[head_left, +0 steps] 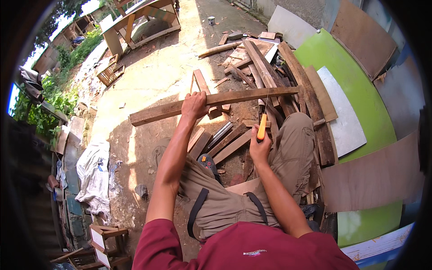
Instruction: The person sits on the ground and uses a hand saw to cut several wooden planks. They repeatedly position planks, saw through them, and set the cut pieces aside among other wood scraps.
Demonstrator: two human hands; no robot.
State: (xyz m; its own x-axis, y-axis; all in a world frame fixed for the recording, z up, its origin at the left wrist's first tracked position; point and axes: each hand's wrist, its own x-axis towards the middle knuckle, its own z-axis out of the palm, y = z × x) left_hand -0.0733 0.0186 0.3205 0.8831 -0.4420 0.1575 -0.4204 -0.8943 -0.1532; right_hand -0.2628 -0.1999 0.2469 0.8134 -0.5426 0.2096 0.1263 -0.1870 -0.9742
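A long brown wooden beam (243,95) lies crosswise in front of me, its left end nearer and its right end by the wood pile. My left hand (195,104) is closed over the beam left of its middle. In my right hand (261,146) is a saw (262,126) with a yellow-orange handle, gripped below the beam. Its thin blade, seen nearly edge-on, points up and meets the beam near the right end. Whether the teeth have cut in cannot be made out. Under the beam stands a narrow wooden support (201,82), partly hidden.
Scrap timber (265,63) is heaped ahead and to the right. Cut pieces (234,144) lie between my feet. Green board (346,76) and other sheets lean at the right. White cloth (93,175) lies at left, and a wooden frame (141,22) stands at the far left.
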